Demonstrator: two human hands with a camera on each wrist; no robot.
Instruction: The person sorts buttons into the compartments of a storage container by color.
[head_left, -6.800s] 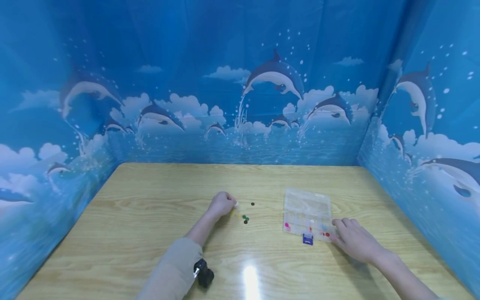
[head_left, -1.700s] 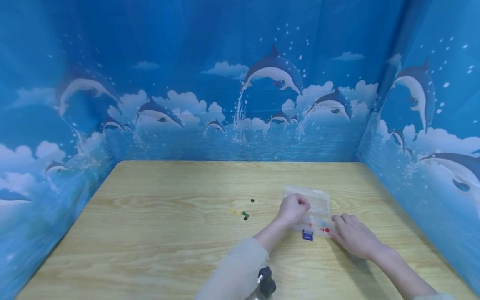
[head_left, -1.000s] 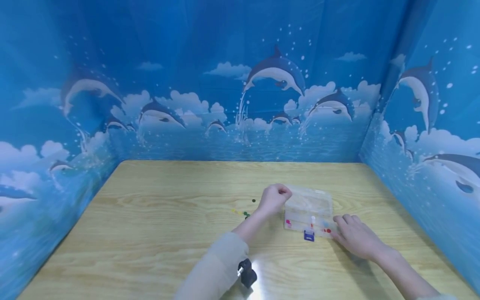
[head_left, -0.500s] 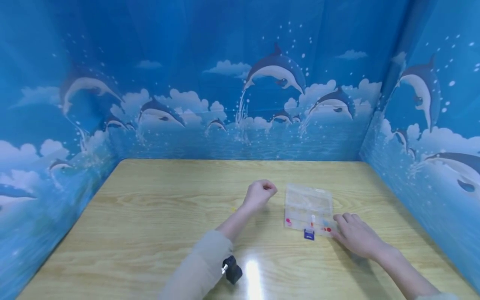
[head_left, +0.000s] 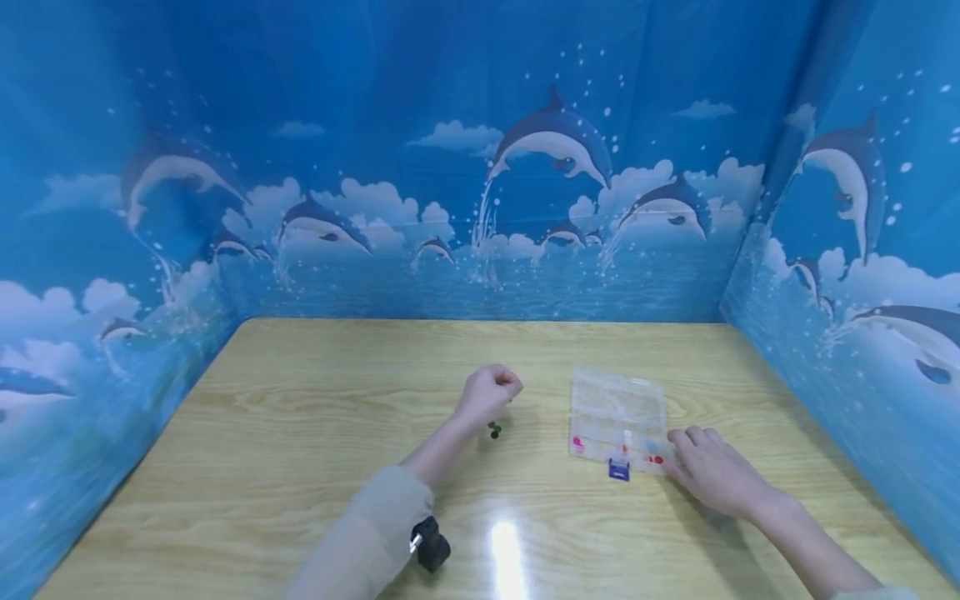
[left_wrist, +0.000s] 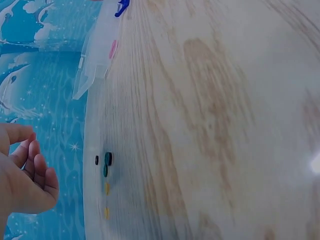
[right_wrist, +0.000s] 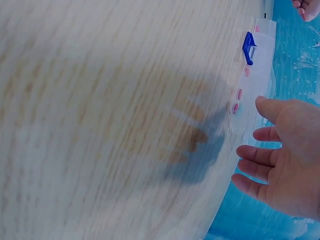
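A clear plastic compartment box point(head_left: 617, 392) lies with its lid folded back and its blue latch point(head_left: 618, 469) toward me. Pink, red, white and pale blue pieces sit inside it. At the box's right front corner rests my right hand point(head_left: 712, 471), its fingers extended in the right wrist view. To the left of the box, my left hand point(head_left: 486, 395) hovers over the table, fingers loosely bent with nothing seen between them. Small button-like discs lie beneath it: green discs point(left_wrist: 106, 170), a black disc point(left_wrist: 97, 160) and yellow discs point(left_wrist: 107, 188). The left arm hides the yellow ones in the head view.
The wood-grain table point(head_left: 322, 375) carries everything. A blue dolphin-print curtain point(head_left: 390, 167) stands along its back and sides. A black device point(head_left: 431, 545) is strapped at the left sleeve. Light glares on the table near its front.
My left hand carried a white piece from the discs to the box, then came back left over the discs without it. The right hand has stayed at the box's corner.
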